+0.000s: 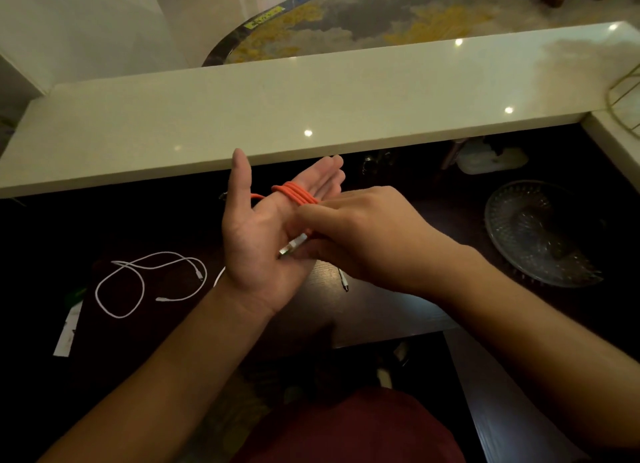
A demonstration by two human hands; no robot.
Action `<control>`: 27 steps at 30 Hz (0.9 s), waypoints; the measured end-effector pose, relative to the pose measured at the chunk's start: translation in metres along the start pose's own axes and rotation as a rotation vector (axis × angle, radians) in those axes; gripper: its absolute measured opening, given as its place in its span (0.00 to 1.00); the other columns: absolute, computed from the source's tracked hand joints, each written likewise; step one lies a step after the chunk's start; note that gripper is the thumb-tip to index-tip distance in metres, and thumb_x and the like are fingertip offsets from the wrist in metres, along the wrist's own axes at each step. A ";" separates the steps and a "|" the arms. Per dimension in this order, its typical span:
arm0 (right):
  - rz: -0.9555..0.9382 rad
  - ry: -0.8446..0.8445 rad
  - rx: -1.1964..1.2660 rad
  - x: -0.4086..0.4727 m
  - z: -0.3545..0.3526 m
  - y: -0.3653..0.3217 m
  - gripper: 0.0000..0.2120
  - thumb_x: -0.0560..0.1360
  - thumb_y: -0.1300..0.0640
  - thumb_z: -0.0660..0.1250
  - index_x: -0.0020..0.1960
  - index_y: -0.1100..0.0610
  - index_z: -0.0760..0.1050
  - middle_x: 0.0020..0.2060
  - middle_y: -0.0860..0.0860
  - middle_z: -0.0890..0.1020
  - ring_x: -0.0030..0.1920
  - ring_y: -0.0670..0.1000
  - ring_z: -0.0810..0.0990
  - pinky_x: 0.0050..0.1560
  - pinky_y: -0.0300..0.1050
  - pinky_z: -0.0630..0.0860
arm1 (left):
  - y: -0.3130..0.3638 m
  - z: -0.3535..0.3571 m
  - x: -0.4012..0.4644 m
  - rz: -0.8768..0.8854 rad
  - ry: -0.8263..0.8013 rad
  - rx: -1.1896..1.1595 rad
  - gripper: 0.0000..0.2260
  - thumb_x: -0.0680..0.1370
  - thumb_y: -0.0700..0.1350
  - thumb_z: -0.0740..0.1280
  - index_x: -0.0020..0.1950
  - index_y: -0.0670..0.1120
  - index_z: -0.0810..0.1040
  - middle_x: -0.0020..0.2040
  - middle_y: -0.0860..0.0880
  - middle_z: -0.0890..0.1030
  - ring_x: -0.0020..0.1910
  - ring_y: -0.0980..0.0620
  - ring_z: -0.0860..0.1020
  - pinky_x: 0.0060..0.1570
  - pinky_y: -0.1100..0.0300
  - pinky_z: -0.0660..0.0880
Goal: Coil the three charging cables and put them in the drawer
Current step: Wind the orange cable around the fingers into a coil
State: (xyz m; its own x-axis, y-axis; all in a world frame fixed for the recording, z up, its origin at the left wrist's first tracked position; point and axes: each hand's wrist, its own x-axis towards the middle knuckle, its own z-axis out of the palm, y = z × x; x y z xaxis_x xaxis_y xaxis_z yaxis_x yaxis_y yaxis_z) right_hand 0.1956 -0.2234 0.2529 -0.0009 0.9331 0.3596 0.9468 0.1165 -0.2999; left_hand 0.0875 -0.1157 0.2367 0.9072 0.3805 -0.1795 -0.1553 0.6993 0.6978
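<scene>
Fingers (329,173) of the left hand (263,240) are held straight and together, palm up, pointing toward one o'clock, with the thumb spread toward twelve, and a braided orange charging cable (296,194) is wound in several tight turns across them, its loops running crosswise to the fingers from ten o'clock to four o'clock. Curled fingers of the right hand (367,240), reaching in from four o'clock, pinch the cable's pale, silvery plug end (292,247) against the left palm; the plug's long axis points toward eight o'clock. Both hands hover above a dark, glossy wooden desk (166,220). At nine o'clock of the hands a thin, smooth white charging cable (143,282) lies on the desk in loose, uneven loops, uncoiled. Just below the right hand, at six o'clock, a short length of another thin cable with a small plug tip (343,282) shows on the desk. At three o'clock sits a round, ribbed clear glass dish (540,234). A long, pale, polished stone ledge (311,105) runs across above the desk at twelve o'clock.
</scene>
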 end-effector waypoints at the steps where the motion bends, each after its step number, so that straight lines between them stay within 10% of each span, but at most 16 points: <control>1: -0.013 0.018 0.042 -0.001 0.001 -0.002 0.11 0.77 0.49 0.68 0.53 0.56 0.81 0.38 0.51 0.84 0.37 0.57 0.82 0.34 0.55 0.77 | 0.001 0.000 0.000 0.000 -0.014 -0.017 0.48 0.75 0.74 0.47 0.77 0.36 0.65 0.76 0.41 0.72 0.77 0.47 0.68 0.79 0.51 0.58; 10: 0.084 -0.074 0.740 -0.018 -0.010 -0.017 0.05 0.80 0.59 0.67 0.47 0.61 0.78 0.33 0.54 0.80 0.32 0.49 0.79 0.34 0.43 0.74 | 0.001 -0.008 0.009 0.015 0.119 -0.021 0.48 0.76 0.74 0.48 0.73 0.33 0.70 0.72 0.38 0.75 0.76 0.43 0.70 0.80 0.49 0.58; 17: 0.378 0.270 1.344 -0.041 -0.020 0.023 0.11 0.79 0.55 0.60 0.44 0.64 0.71 0.26 0.51 0.67 0.28 0.52 0.71 0.31 0.45 0.75 | 0.007 -0.006 -0.005 0.062 -0.013 0.032 0.50 0.74 0.74 0.46 0.74 0.32 0.67 0.74 0.38 0.73 0.77 0.43 0.69 0.80 0.51 0.57; 27: 0.411 0.271 -0.074 -0.026 -0.005 0.034 0.14 0.77 0.43 0.67 0.48 0.54 0.80 0.32 0.48 0.82 0.33 0.52 0.81 0.35 0.50 0.77 | -0.006 0.005 -0.006 0.026 -0.112 0.109 0.48 0.76 0.71 0.43 0.77 0.32 0.63 0.77 0.36 0.68 0.78 0.43 0.65 0.80 0.50 0.54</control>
State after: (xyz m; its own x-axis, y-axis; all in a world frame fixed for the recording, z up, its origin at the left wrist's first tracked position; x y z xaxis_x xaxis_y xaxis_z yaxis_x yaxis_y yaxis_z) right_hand 0.2290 -0.2459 0.2378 0.4513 0.7738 0.4445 0.8717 -0.2757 -0.4051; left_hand 0.0847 -0.1249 0.2374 0.9423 0.3233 -0.0865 -0.1411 0.6181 0.7733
